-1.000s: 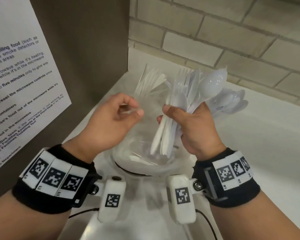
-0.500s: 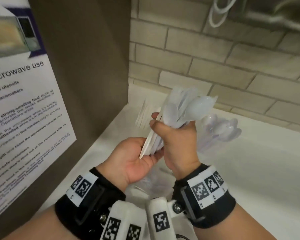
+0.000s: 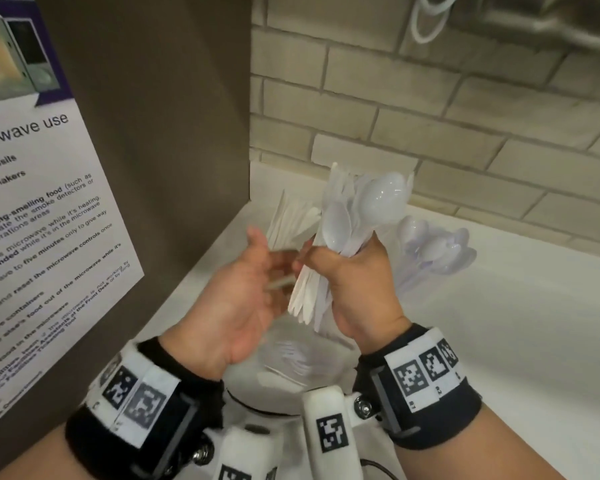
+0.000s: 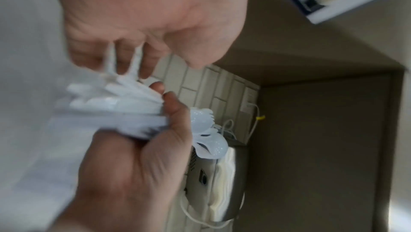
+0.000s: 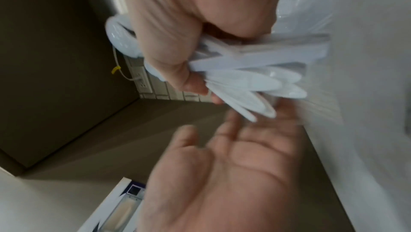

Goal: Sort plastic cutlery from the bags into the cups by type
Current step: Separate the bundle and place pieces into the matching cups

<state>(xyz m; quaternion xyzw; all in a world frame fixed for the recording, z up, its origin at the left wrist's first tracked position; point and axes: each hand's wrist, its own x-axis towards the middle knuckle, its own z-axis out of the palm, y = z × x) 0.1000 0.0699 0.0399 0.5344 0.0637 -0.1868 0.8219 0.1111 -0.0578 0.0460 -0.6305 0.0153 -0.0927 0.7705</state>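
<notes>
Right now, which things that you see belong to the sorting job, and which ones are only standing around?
Belong to the job:
- right hand, gripping a mixed cutlery bunch
- left hand, palm up beside the handles
- spoons already upright
- knives already upright
- plastic bag below the hands

Only standing around:
- microwave notice
- brick wall
- white cord

cutlery bundle [image 3: 329,268] above bag [image 3: 291,355], spoons [image 3: 433,249] right, knives [image 3: 291,216] behind

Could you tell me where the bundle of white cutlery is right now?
In the head view it is mid-frame, gripped by the right hand, bundle of white cutlery beside the left hand.
</notes>
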